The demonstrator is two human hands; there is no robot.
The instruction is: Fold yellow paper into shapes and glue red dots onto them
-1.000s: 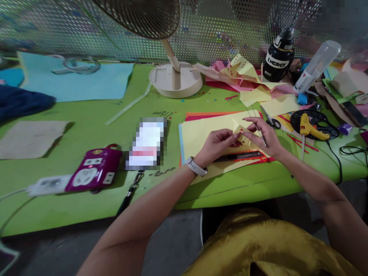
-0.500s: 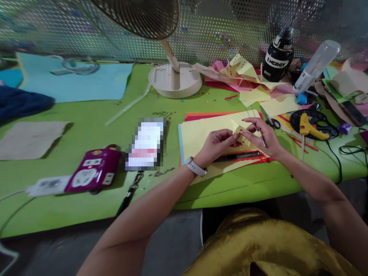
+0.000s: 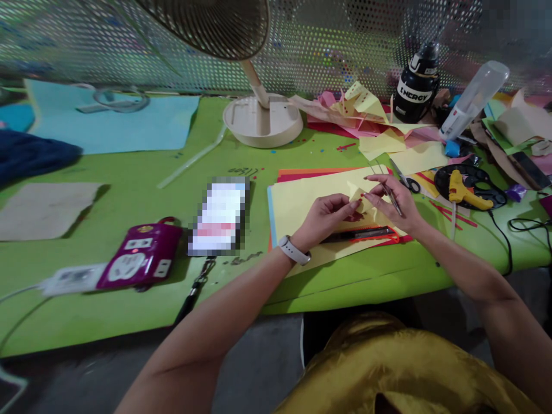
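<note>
Currently in hand: a small yellow paper piece (image 3: pixel 360 199), held between both hands just above the yellow sheet (image 3: pixel 293 201) on the green desk (image 3: pixel 129 172). I judge this to be a fine folding or fitting step.
Left hand (image 3: pixel 328 214): fingers closed narrow on the piece's left edge, thumb on top.
Right hand (image 3: pixel 394 201): fingers pinched on the piece's right side, with a thin metal tool (image 3: pixel 389 191) (tweezers, it seems) lying across them and pointing away up the desk.
Under the hands: a red-and-black strip (image 3: pixel 366 234) (knife or ruler, too dim to tell) lies on the sheet.
Nearby: scissors (image 3: pixel 407 183) and a yellow glue gun (image 3: pixel 466 195) to the right, and a fan base (image 3: pixel 263 121) well apart at the back.
Next move calls for: in my judgement, a steady left pinch so the piece cannot twist and light, small work from the right fingertips, since thin paper creases easily.
</note>
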